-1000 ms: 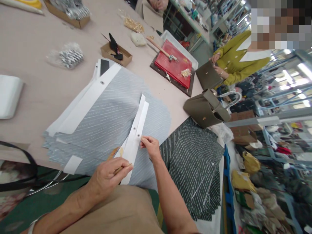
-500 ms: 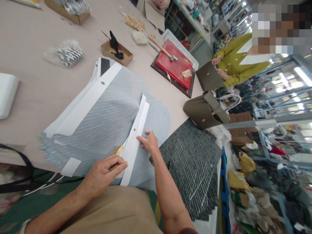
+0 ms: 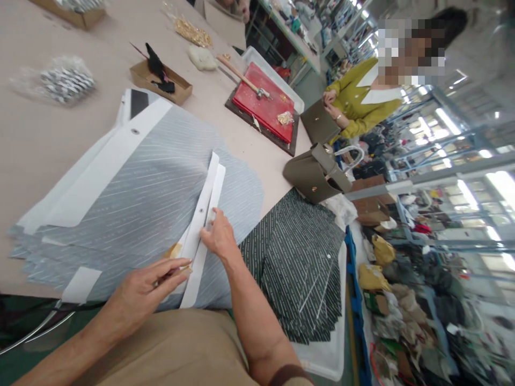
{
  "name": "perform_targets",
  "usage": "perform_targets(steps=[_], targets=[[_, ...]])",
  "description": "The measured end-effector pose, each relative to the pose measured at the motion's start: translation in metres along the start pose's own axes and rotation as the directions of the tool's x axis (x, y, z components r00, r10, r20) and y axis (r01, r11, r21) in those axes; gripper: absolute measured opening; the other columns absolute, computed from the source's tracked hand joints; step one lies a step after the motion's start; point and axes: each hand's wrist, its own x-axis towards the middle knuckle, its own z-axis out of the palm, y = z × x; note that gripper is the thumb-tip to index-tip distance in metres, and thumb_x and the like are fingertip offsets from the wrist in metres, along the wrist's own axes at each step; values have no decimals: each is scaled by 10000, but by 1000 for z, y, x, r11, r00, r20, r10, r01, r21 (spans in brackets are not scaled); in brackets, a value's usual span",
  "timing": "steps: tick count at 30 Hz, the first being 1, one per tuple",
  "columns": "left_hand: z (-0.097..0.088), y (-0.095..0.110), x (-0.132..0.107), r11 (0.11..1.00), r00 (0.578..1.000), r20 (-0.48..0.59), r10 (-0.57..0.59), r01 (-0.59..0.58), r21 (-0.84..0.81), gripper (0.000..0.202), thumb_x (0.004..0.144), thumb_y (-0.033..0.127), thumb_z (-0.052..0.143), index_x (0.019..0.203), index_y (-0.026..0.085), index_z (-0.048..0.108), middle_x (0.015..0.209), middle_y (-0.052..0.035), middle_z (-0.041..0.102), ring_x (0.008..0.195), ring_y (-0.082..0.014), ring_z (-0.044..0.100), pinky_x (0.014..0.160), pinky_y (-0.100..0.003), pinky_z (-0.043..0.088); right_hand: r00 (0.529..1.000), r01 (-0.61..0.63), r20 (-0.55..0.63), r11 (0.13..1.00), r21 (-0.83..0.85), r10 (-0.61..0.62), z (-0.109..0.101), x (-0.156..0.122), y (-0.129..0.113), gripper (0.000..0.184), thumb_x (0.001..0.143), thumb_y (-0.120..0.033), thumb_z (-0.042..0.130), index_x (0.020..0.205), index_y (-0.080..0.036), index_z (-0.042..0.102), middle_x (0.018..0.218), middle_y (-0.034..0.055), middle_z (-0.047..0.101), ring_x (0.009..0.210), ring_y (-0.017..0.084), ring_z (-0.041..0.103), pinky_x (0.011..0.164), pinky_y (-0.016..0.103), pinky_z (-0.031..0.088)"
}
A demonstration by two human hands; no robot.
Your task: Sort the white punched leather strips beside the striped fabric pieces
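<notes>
A pale blue-grey striped lining piece with white strips along its edge lies on a fanned stack of similar pieces. A white strip with a small metal snap runs between my hands. My right hand is closed at the strip's right side, thumb and finger pinching its edge beside the snap. On the left, my left hand is closed in a pinch, its fingertips close to the strip. It grips a slim tan tool with a pale yellowish end; the fingers mostly hide its kind.
Dark striped pieces are fanned at right, near an olive handbag. Beyond lie a hammer on a red slab, a small cardboard box and bagged metal parts. A co-worker in a yellow-green top holds an olive bag panel.
The view has shifted, so the table things sit further left. My right hand has gone from touching the strip near the snap to pinching its edge. My left hand keeps the tan tool.
</notes>
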Motion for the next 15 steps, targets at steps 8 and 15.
perform_targets(steps=[8,15], targets=[[14,15,4,994,994,40,106,-107,10,380,840,622,574,761,290,741,770,36,769,695,-177,714,639,-216,543,941,-118,-316,993,27,121,-66,-33,57,545,750,-112,489,1293,-136,542,833,40,698,811,213,667,846,325,508],[29,20,4,986,983,95,158,-162,39,397,918,517,490,676,231,618,575,52,597,529,-120,570,508,-204,438,747,-391,-574,920,29,336,-181,-114,167,496,749,-249,471,1189,-101,646,851,85,726,815,238,674,857,359,495]])
